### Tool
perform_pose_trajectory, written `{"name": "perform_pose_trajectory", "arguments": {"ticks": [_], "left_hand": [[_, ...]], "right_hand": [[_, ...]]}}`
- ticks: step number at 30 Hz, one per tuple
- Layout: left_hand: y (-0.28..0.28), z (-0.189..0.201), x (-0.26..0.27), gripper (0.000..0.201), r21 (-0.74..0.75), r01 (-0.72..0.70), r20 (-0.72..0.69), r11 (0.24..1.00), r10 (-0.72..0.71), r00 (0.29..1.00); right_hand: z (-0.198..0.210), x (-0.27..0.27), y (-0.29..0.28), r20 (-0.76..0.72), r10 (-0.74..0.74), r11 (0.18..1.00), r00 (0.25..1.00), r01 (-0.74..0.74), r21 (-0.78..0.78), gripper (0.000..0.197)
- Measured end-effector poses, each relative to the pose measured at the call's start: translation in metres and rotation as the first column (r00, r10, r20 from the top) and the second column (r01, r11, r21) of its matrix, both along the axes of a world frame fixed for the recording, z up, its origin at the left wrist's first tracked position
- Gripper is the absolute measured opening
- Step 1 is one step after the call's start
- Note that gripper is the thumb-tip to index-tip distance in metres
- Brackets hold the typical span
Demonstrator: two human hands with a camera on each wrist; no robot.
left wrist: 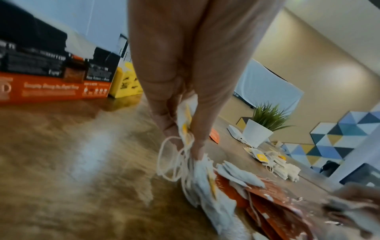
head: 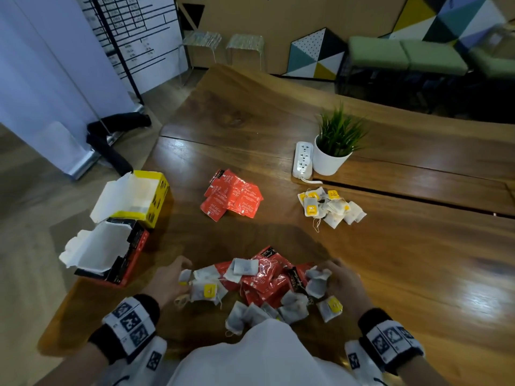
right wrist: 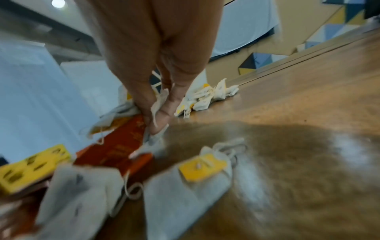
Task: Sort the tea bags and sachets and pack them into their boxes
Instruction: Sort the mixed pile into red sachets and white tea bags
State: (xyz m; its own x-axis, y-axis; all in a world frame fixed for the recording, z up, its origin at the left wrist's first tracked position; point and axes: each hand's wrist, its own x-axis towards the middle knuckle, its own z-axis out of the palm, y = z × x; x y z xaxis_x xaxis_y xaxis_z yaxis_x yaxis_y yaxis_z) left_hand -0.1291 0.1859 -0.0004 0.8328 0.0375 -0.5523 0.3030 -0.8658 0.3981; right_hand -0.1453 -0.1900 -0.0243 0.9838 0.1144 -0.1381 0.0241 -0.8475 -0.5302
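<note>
A long wooden table (head: 390,274) fills the room's middle. At its far right stand a potted green plant (head: 334,151) and a white power strip (head: 303,160), just beside each other. In front of them lies a small heap of sorted tea bags (head: 331,207) with yellow tags; left of that, well apart, a fan of red sachets (head: 232,197).

On the table's left edge sit two open boxes, touching: a yellow box (head: 158,196) farther away and a red-and-black box (head: 131,254) nearer, lids flapped back leftward.

Nearest the person lies the unsorted pile (head: 264,285) (red sachets under grey tea bags, pointing every which way). The left hand (head: 167,280) pinches a tea bag at the pile's left edge, strings dangling; the right hand (head: 342,282) pinches a tea bag at its right edge. The person's white garment cuts off the pile's near edge, and both wrist views are blurred.
</note>
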Motion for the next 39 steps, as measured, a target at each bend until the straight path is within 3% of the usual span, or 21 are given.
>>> {"name": "perform_pose_trajectory", "arguments": {"ticks": [4, 7, 10, 12, 14, 15, 18, 21, 23, 25, 28, 30, 33, 35, 37, 39], "left_hand": [[-0.007, -0.002, -0.002, 0.067, 0.090, 0.168, 0.083, 0.982, -0.175, 0.981], [-0.023, -0.011, -0.007, 0.073, 0.139, 0.303, 0.058, 0.943, -0.313, 0.948], [-0.031, -0.018, -0.008, 0.073, 0.164, 0.303, -0.042, 0.939, -0.301, 0.953], [-0.033, -0.018, -0.008, 0.067, 0.179, 0.262, -0.028, 0.948, -0.261, 0.965], [-0.031, -0.012, -0.006, 0.048, 0.203, 0.238, -0.012, 0.950, -0.240, 0.971], [-0.030, -0.007, -0.003, 0.036, 0.198, 0.234, 0.005, 0.952, -0.240, 0.971], [-0.016, 0.009, 0.004, 0.018, 0.094, 0.184, 0.044, 0.978, -0.189, 0.981], [0.002, 0.039, 0.011, 0.015, -0.181, 0.020, -0.018, 0.983, -0.024, 1.000], [0.007, 0.065, 0.016, 0.019, -0.434, -0.086, -0.112, 0.897, 0.041, 0.993], [0.009, 0.079, 0.021, 0.030, -0.566, -0.203, -0.252, 0.799, 0.067, 0.966], [0.004, 0.076, 0.024, 0.034, -0.552, -0.290, -0.394, 0.782, 0.061, 0.917], [-0.004, 0.073, 0.024, 0.026, -0.561, -0.356, -0.469, 0.747, 0.068, 0.881], [-0.015, 0.077, 0.028, 0.022, -0.657, -0.467, -0.528, 0.592, 0.079, 0.845], [-0.022, 0.083, 0.032, 0.040, -0.723, -0.445, -0.509, 0.528, 0.028, 0.860], [-0.031, 0.092, 0.040, 0.055, -0.732, -0.399, -0.480, 0.553, -0.004, 0.877], [-0.041, 0.099, 0.051, 0.051, -0.642, -0.223, -0.371, 0.733, -0.043, 0.927]], "right_hand": [[0.024, 0.006, -0.004, 0.085, 0.021, 0.999, 0.996, -0.025, 0.048, 0.032], [0.041, 0.011, -0.003, -0.001, -0.041, 0.990, 0.999, 0.041, 0.136, 0.026], [0.059, 0.014, -0.002, -0.114, -0.134, 0.935, 0.984, 0.164, 0.315, 0.026], [0.071, 0.017, -0.001, -0.183, -0.149, 0.889, 0.972, 0.213, 0.405, 0.023], [0.084, 0.019, -0.002, -0.230, -0.173, 0.782, 0.958, 0.276, 0.559, 0.008], [0.091, 0.020, -0.003, -0.242, -0.181, 0.710, 0.953, 0.297, 0.639, 0.013], [0.101, 0.021, -0.009, -0.275, -0.187, 0.479, 0.943, 0.332, 0.813, 0.052], [0.101, 0.023, -0.016, -0.289, -0.212, 0.374, 0.934, 0.351, 0.858, 0.080], [0.097, 0.021, -0.017, -0.309, -0.236, 0.405, 0.921, 0.382, 0.830, 0.076], [0.091, 0.018, -0.014, -0.338, -0.246, 0.444, 0.909, 0.415, 0.794, 0.053], [0.081, 0.014, -0.004, -0.351, -0.211, 0.560, 0.912, 0.408, 0.721, 0.028], [0.076, 0.013, 0.001, -0.373, -0.192, 0.583, 0.908, 0.411, 0.701, 0.020], [0.074, 0.010, 0.004, -0.370, -0.185, 0.617, 0.911, 0.401, 0.678, 0.017], [0.071, 0.008, 0.005, -0.342, -0.164, 0.734, 0.925, 0.346, 0.585, 0.012], [0.064, 0.006, 0.005, -0.317, -0.119, 0.879, 0.941, 0.249, 0.408, 0.007], [0.056, 0.005, 0.006, -0.274, -0.074, 0.955, 0.959, 0.147, 0.257, 0.009]]}}
